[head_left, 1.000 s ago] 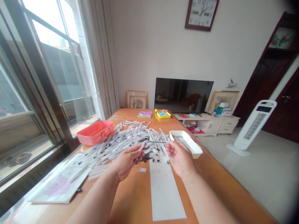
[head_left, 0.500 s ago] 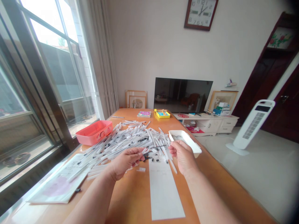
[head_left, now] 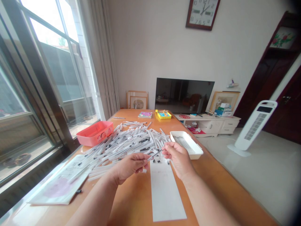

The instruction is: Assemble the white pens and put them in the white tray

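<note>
One thin dark rod [head_left: 156, 153], pinched by the left hand [head_left: 136, 162] and right hand [head_left: 176, 155] below the frame's centre, probably calls for light fingertips and straight alignment.

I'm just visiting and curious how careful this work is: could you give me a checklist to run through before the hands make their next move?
1. Left hand fingers closed at one end of the thin dark rod: ok.
2. Right hand fingers closed at the rod's other end: ok.
3. Rod properly joined to another part: cannot tell, too small and partly hidden by fingers.
4. White tray close beside the right hand: ok.
5. Pile of pen parts neatly lined up: not ok, they lie crisscrossed.
6. Paper strip flat on the table: ok.
</note>
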A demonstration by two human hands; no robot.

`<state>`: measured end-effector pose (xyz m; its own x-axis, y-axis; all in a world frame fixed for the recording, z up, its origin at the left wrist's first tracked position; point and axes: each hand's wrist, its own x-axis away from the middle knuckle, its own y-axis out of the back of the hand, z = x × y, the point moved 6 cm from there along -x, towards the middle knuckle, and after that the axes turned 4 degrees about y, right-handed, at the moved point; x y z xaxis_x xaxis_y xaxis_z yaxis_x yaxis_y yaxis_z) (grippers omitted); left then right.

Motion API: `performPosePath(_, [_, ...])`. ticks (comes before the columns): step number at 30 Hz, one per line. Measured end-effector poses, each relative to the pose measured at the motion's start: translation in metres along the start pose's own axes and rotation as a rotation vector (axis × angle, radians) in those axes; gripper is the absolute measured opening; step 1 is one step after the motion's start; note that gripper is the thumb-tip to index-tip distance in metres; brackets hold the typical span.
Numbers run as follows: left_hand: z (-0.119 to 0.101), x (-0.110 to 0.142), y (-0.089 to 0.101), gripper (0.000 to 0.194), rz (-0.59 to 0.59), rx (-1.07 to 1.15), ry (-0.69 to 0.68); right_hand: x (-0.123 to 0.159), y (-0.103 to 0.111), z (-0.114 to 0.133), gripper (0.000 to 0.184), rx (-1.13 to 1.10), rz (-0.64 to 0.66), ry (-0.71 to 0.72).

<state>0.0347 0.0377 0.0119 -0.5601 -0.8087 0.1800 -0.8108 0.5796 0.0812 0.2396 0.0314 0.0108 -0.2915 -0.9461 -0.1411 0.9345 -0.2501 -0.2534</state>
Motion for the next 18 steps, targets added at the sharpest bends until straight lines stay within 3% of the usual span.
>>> performPosePath(5, [0.002,-0.002,-0.006,0.039,0.035,0.085,0.023,0.006,-0.014,-0.006,0.034,0.051,0.045,0.038])
performPosePath(13, [0.000,-0.002,-0.013,0.025,0.066,0.227,0.031,0.016,-0.035,-0.011,0.017,0.279,0.210,0.147])
performPosePath(18, [0.000,-0.003,-0.011,0.027,0.050,0.236,0.037,0.018,-0.035,-0.009,0.019,0.271,0.230,0.102])
